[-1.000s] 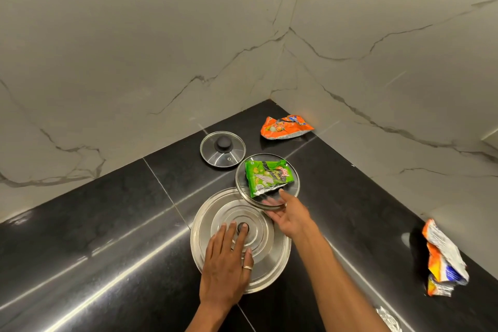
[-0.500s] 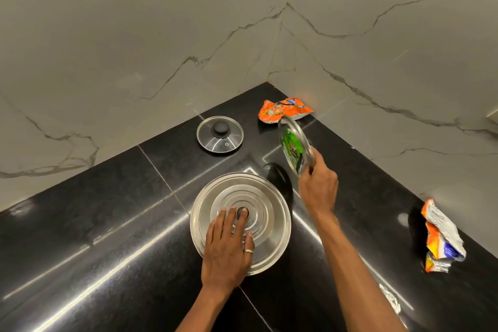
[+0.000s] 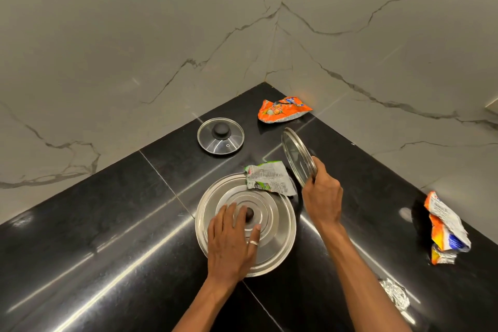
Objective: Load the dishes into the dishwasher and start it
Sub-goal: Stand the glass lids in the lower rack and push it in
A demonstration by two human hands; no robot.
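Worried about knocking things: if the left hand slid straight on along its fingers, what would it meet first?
Probably the knob of the big lid, which sits between the fingers of the left hand; past it, the crumpled wrapper.

You face three lids on the black counter (image 3: 107,224): one large steel lid (image 3: 275,226), one small glass lid (image 3: 210,140) with a black knob, one tilted steel-rimmed lid (image 3: 296,155). Three snack wrappers are in view, one orange wrapper (image 3: 283,110), one green-and-silver wrapper (image 3: 269,178), one orange-and-white wrapper (image 3: 444,229), plus one crumpled foil scrap (image 3: 394,294).
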